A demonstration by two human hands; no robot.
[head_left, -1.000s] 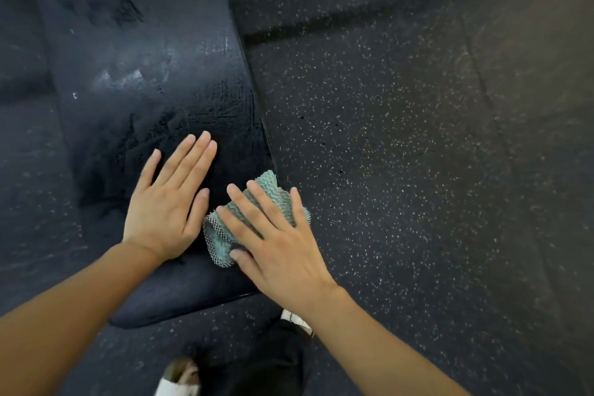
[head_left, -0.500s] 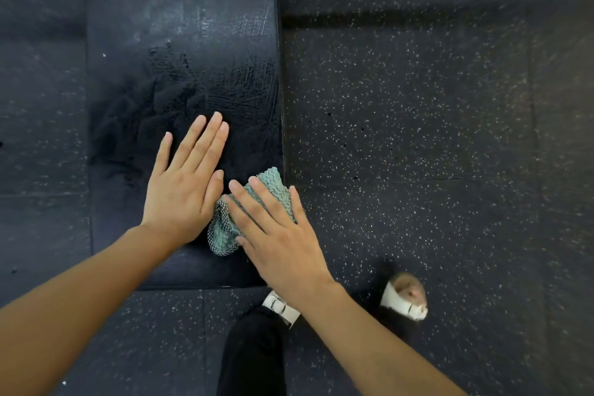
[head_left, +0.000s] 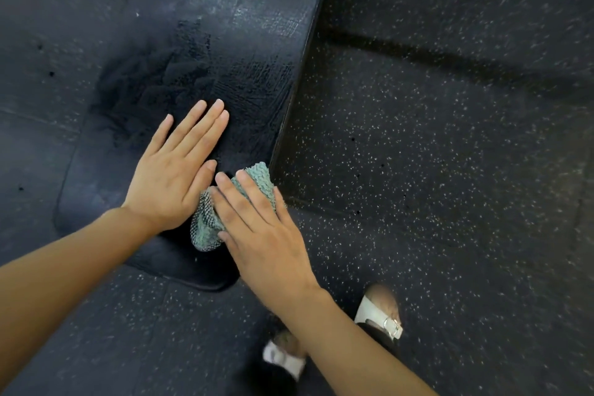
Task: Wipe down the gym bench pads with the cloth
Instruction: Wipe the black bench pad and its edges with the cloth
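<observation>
Bench pad (head_left: 225,42) runs from the near left toward the far middle of the view. The teal cloth (head_left: 205,225) lies bunched at its near right edge, under the right hand (head_left: 260,241). That hand's grip is flat, with fingers straight and close together, pressing the cloth down rather than pinching it. The left hand (head_left: 173,177) lies flat on the pad just beside the cloth, its grip lightly spread.

Fine streaks and a darker smeared patch beyond the fingertips suggest the middle stretch is wiped. The near rounded end and the far stretch look untouched, so the job seems partway done.

The pad's far end is cut off at the top edge. Its frame and any other pads are out of sight, and the right hand covers most of the cloth.
</observation>
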